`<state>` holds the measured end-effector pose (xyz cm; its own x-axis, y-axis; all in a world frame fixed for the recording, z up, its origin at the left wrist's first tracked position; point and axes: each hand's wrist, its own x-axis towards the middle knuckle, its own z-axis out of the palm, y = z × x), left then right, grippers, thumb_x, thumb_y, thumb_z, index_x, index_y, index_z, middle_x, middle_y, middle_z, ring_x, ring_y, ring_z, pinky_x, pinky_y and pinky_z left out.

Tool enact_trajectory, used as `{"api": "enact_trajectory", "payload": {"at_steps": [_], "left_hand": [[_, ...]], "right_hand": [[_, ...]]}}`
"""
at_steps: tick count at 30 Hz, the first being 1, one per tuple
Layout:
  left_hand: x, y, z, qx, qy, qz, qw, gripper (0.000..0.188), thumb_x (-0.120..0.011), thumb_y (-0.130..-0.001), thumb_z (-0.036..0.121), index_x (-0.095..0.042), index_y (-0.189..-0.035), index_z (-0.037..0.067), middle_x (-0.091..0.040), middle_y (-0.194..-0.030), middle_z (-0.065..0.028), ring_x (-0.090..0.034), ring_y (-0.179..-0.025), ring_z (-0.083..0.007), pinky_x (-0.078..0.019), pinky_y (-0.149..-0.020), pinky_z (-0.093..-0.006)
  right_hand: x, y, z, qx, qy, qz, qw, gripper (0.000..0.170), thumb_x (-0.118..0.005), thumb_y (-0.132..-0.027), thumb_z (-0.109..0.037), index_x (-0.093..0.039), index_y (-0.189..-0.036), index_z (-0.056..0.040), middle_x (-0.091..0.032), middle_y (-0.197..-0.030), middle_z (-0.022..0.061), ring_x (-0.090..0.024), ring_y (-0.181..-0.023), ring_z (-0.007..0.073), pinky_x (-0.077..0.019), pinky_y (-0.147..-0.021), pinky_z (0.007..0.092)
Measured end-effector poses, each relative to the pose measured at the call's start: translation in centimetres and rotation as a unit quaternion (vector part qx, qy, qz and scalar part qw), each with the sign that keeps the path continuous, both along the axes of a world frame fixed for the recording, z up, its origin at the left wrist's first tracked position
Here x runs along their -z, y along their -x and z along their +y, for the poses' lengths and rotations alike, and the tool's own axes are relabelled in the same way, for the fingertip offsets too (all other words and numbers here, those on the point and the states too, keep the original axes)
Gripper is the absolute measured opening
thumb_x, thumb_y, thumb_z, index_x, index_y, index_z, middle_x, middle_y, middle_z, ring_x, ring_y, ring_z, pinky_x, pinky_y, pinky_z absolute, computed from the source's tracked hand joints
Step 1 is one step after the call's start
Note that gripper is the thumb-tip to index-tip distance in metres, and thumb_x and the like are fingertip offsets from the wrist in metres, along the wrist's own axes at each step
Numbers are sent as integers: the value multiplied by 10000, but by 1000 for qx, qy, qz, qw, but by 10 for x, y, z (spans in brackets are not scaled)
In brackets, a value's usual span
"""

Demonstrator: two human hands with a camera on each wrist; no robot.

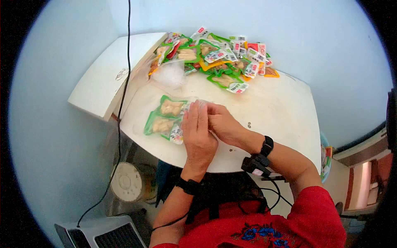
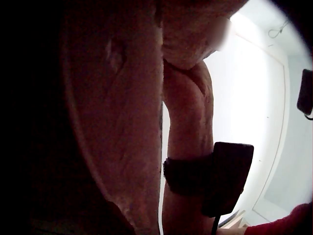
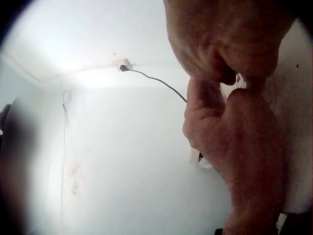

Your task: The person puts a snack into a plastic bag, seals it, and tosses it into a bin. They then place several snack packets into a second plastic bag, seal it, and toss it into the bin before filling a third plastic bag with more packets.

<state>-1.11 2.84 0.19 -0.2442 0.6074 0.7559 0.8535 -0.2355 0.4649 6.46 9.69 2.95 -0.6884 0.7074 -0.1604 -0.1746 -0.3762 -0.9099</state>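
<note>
Two green-edged snack packets [image 1: 165,120] with pale food inside lie one beyond the other near the table's left front. Clear plastic, like a bag, shows at their right end under the fingers. My left hand [image 1: 199,136] lies over this end, its long fingers pointing away from me and its thumb hidden. Close against it, my right hand [image 1: 226,124] has its fingers bent in at the plastic's edge. In the right wrist view both hands meet, fingertips together, with a small pale bit of plastic between them. The left wrist view is dark, and the grip is hidden there.
A heap of colourful snack packets [image 1: 223,58] lies at the back of the white table [image 1: 281,107]. Left of it sits a crumpled clear bag [image 1: 169,75]. A raised white panel [image 1: 111,74] borders the left side, and a black cable [image 1: 124,91] hangs in front.
</note>
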Motion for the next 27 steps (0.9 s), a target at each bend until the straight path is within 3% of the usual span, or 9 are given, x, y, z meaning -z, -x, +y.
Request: {"api": "enact_trajectory", "payload": {"at_steps": [4,7,9,11,14,17,20,23,27], "left_hand": [[0,1,-2,2,8,4,1000,577,-460,-739,-97,-494,-1312,-37,-515,-1340,-243,-479,-1249,-426,-339,-1086,-518],[-1,2,-4,2,16,14,1000,648,-435,-682,-119,-486,-1323,-37,-502,-1354,-243,-466,-1263,-426,-330,-1096,-519],[-3,1,-5,4,24,16,1000,687,-421,-652,-124,-480,-1331,-38,-490,-1366,-243,-458,-1270,-427,-317,-1106,-521],[-1,0,-4,0,28,18,999,694,-427,-648,-121,-477,-1335,-37,-483,-1373,-243,-454,-1273,-426,-310,-1111,-525],[-3,1,-4,-1,35,32,999,611,-463,-696,-95,-489,-1304,-53,-474,-1375,-235,-447,-1281,-408,-326,-1093,-525],[0,2,-4,1,29,42,999,568,-478,-718,-85,-497,-1285,-62,-473,-1372,-230,-445,-1284,-399,-333,-1085,-523],[-2,2,-4,-1,26,30,999,640,-449,-676,-107,-488,-1312,-45,-488,-1360,-241,-456,-1269,-417,-320,-1099,-530],[0,2,-4,-1,25,21,999,680,-434,-656,-119,-483,-1329,-32,-503,-1348,-244,-468,-1258,-422,-315,-1106,-535],[1,2,-3,-2,27,21,999,692,-438,-657,-120,-477,-1340,-18,-510,-1344,-237,-470,-1259,-422,-312,-1107,-534]], "right_hand": [[6,-3,13,-51,-30,-39,998,230,-525,-959,-75,-589,-1147,41,-647,-1052,105,-632,-920,155,-534,-796,276],[-13,-31,26,-26,-137,-161,977,227,-563,-941,-95,-623,-1126,22,-663,-997,91,-650,-850,150,-544,-747,280],[-18,-52,43,59,-277,-251,926,241,-615,-893,-89,-643,-1108,16,-684,-963,108,-668,-774,179,-551,-715,289],[-8,-76,68,143,-539,-348,753,274,-651,-834,-68,-652,-1099,2,-679,-1030,135,-666,-898,246,-546,-784,339],[-1,-93,82,198,-689,-436,544,251,-666,-790,-62,-684,-1037,-25,-649,-1111,158,-608,-1048,309,-519,-857,395],[15,-95,103,155,-662,-473,561,158,-653,-789,-84,-712,-932,-55,-632,-1110,133,-558,-1070,334,-527,-832,458],[4,-93,100,97,-657,-487,567,125,-646,-775,-72,-727,-869,-71,-633,-1101,125,-565,-1037,322,-530,-817,445],[-3,-103,92,56,-707,-483,514,127,-639,-752,-56,-732,-836,-75,-635,-1079,127,-570,-1021,312,-522,-843,422],[-19,-130,68,-5,-700,-472,536,178,-640,-735,-43,-752,-866,-89,-617,-1176,133,-554,-1097,313,-490,-922,382]]}}
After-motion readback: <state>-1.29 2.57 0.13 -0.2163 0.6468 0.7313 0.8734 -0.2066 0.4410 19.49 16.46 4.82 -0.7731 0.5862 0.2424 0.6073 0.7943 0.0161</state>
